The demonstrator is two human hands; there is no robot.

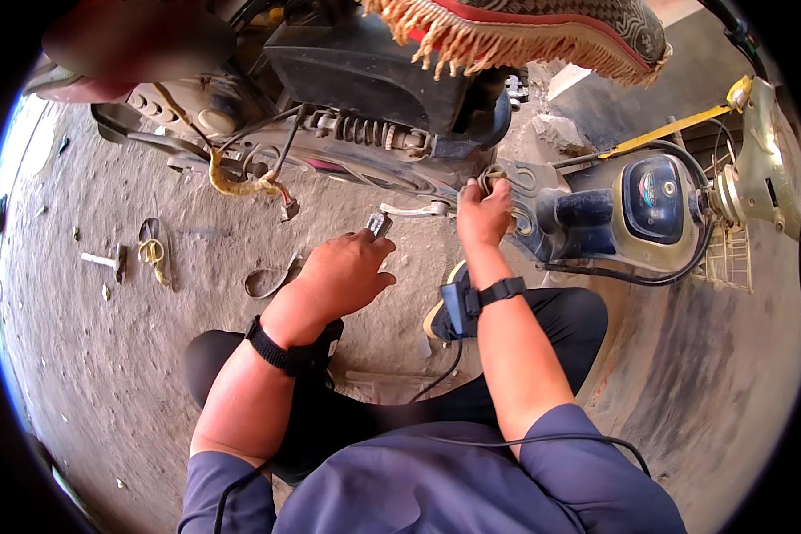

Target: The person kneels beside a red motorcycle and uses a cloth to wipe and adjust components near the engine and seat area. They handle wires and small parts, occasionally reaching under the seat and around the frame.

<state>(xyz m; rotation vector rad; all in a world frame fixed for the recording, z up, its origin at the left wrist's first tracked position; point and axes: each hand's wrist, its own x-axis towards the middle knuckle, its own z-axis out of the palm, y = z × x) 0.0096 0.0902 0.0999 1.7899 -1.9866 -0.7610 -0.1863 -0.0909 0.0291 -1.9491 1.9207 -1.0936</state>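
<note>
A silver foot lever (414, 211) sticks out from the side of a motorbike, with a dark ribbed pedal (378, 223) at its end. My left hand (338, 271) is at that pedal, fingers curled against it and thumb standing apart; the fingertips are partly hidden. Beside the lever's inner end, my right hand (484, 214) is closed, fingers and thumb pinched around a small part by the engine casing (525, 214). What exactly it grips is mostly covered by the fingers.
Above my hands are a coil-spring shock absorber (363, 132), a black box (365, 67) and a fringed seat (525, 31). A taped wire bundle (236, 182) hangs down. A hammer (107, 260), yellow cord (154, 251) and dark strap loop (265, 281) lie on the dirt.
</note>
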